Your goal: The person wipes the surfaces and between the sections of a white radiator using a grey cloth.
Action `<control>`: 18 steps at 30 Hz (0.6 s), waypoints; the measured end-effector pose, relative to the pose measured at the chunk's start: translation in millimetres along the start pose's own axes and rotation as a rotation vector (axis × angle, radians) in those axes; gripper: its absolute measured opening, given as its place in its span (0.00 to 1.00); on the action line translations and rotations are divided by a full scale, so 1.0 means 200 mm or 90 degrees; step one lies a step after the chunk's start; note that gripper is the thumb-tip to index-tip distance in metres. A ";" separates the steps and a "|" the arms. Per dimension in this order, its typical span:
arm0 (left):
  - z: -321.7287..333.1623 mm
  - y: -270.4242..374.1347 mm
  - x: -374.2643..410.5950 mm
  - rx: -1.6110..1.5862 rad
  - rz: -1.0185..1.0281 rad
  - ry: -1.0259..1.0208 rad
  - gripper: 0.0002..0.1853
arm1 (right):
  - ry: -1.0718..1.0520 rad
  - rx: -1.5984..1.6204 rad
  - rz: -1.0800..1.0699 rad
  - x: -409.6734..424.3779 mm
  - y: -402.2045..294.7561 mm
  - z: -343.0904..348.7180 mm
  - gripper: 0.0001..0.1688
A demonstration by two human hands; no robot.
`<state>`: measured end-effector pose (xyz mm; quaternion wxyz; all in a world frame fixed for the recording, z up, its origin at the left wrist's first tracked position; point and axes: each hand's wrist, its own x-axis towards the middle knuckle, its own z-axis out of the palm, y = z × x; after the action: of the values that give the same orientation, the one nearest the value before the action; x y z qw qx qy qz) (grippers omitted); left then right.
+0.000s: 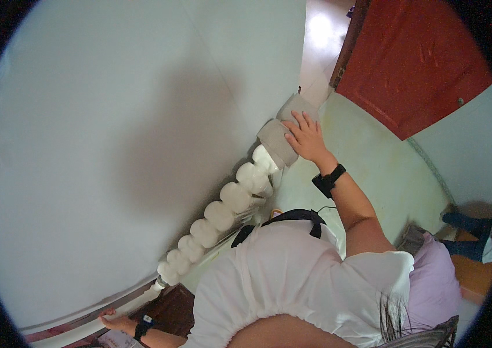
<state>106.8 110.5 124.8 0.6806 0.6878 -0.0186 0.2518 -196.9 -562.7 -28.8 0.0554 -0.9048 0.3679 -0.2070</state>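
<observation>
A white column radiator (220,215) runs diagonally along the pale wall, its rounded section tops seen from above. Over its upper end lie grey-beige cloths (277,141); whether they are one folded piece or two, I cannot tell. My right hand (306,137) rests palm down on the cloths, fingers spread, with a black band and device at the wrist. At the lower left, my left hand (117,322) curls its fingers over a long white pipe (135,302) beyond the radiator's lower end. A dark watch sits on that wrist.
A red-brown door (411,61) stands at the upper right, beside a doorway to a bright tiled floor (320,56). A lilac cloth-covered thing (435,278) lies behind my right side. Dark blue trousers (468,235) show at the right edge. A dark brown wooden piece (174,306) stands near my left forearm.
</observation>
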 end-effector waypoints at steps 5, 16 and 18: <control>-0.05 -0.05 0.01 0.001 0.031 0.008 0.14 | -0.020 -0.072 -0.028 0.10 -0.02 -0.01 0.21; -0.03 -0.02 0.03 -0.033 -0.005 -0.018 0.16 | 0.080 0.000 -0.016 0.01 -0.04 -0.01 0.19; -0.06 -0.03 0.04 -0.029 -0.019 -0.026 0.17 | 0.070 0.029 -0.004 -0.05 -0.07 -0.06 0.19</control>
<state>112.3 125.6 121.8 0.6990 0.6775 -0.0278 0.2272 -200.0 -544.6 -18.0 0.0550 -0.8917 0.3626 -0.2652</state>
